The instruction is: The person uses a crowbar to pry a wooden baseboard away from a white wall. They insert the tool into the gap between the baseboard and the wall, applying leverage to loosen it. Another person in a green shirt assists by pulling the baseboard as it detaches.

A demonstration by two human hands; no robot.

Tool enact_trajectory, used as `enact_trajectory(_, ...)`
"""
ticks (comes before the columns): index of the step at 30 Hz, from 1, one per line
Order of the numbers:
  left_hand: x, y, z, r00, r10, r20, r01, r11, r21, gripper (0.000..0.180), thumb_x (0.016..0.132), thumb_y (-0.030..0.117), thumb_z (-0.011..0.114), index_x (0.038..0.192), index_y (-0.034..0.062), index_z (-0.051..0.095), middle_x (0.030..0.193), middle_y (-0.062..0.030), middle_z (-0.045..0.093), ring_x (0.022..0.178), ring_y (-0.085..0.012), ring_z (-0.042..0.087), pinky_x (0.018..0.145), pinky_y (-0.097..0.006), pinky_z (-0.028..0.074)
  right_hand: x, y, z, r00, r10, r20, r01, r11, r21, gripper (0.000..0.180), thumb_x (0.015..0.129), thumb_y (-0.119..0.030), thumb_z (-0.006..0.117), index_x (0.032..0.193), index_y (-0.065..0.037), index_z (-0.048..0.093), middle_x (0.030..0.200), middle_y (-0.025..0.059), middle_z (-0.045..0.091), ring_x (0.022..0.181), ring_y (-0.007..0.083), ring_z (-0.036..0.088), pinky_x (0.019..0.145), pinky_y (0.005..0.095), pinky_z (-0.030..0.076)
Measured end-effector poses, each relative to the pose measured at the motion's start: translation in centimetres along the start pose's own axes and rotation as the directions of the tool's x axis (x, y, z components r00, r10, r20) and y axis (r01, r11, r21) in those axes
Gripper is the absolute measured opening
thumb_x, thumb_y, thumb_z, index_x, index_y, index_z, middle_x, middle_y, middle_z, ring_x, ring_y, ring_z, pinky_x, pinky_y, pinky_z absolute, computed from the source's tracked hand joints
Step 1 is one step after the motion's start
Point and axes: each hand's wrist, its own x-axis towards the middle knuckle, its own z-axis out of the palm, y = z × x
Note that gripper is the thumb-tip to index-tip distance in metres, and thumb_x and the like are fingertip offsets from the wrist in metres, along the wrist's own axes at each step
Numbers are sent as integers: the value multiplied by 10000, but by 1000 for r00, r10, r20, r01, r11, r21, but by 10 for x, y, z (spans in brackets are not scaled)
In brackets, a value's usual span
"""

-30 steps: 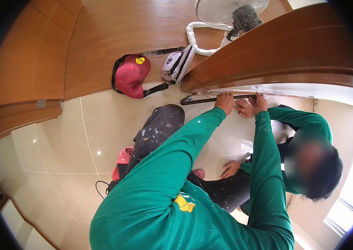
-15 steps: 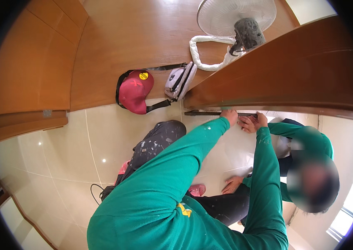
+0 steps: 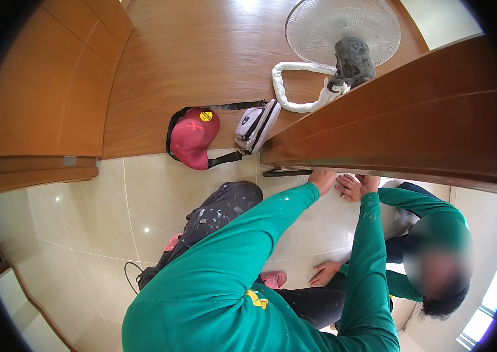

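At the lower edge of a brown wooden panel (image 3: 389,129), a dark, slim bar (image 3: 286,173) lies low by the tiled floor. My left hand (image 3: 321,179) is closed on the bar, its fingertips partly hidden under the panel edge. To its right, my right hand (image 3: 369,183) is closed in a fist-like bend at the same edge; what its fingers hold is hidden. Between my two hands, a co-worker's hand (image 3: 349,189) reaches in with fingers spread. The co-worker's other hand (image 3: 324,273) lies flat on the floor tiles.
The co-worker (image 3: 436,246) crouches low at the right, close to my right arm. A red cap (image 3: 194,138) and a pale strap bag (image 3: 257,126) lie by the wood-floor edge. Behind the panel stand a fan (image 3: 351,47) and a white wrapped hose (image 3: 280,88). Wooden cabinetry (image 3: 37,105) is at left.
The view has shifted, so the scene sits slightly lower. The panel edge now covers more of the bar and my fingers. The co-worker's head is lower in the picture.
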Motion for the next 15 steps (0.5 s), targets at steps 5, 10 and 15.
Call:
enact_trajectory(5,-109,12,-41,960,-187,-207,114,941,-318,275,1017,234,473,1020,13,638,1006,-213,664,871,-383,687,841,-473,581,41,22,-29,980,-199,6,199,979,-49,251,993,-125,619,1236,-74,576,985,129,694,743,256,694,632,364,608)
enact_trajectory(10,-113,-100,-10,165,-653,739,296,-682,-669,532,1092,496,256,1047,60,558,719,-127,606,602,-258,644,489,-445,542,54,27,-40,949,-310,63,314,948,-57,269,1007,-15,567,1266,-50,507,973,144,667,733,270,696,675,388,629)
enact_trajectory(15,-82,-163,23,319,-712,625,257,-570,-780,312,1097,324,302,1076,141,554,780,-92,641,583,-207,610,473,-371,519,69,30,-60,968,-198,152,205,978,-31,231,1020,-17,584,1239,-48,515,1009,153,665,802,280,704,731,410,638)
